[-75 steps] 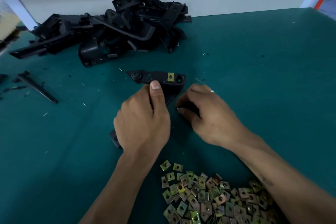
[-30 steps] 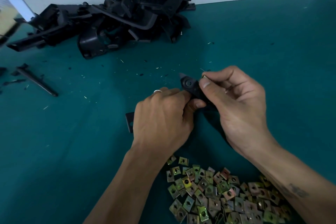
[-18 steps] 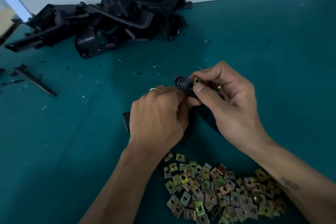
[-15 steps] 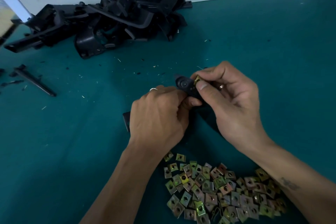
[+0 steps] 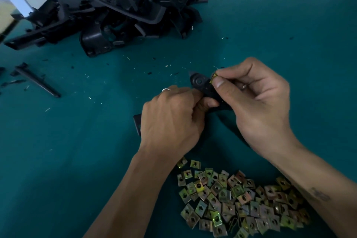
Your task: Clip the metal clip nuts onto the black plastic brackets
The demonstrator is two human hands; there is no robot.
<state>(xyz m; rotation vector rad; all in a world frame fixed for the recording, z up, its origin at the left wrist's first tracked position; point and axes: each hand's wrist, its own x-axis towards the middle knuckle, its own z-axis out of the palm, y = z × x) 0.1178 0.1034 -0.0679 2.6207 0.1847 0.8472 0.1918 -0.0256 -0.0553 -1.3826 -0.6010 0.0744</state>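
Holding the long black plastic bracket (image 5: 204,88) just above the teal worktop (image 5: 77,160), the left hand (image 5: 172,121) is wrapped round its middle, which looks like the stiff, safe place to grab. The right hand (image 5: 258,102) pinches a small yellowish metal clip nut (image 5: 213,77) against the bracket's top edge. Those nuts look light, thin and springy with sharp-ish edges, so probably fiddly. The loose pile of clip nuts (image 5: 237,203) sits near the wrists, and the heap of black brackets (image 5: 119,11) lies at the back.
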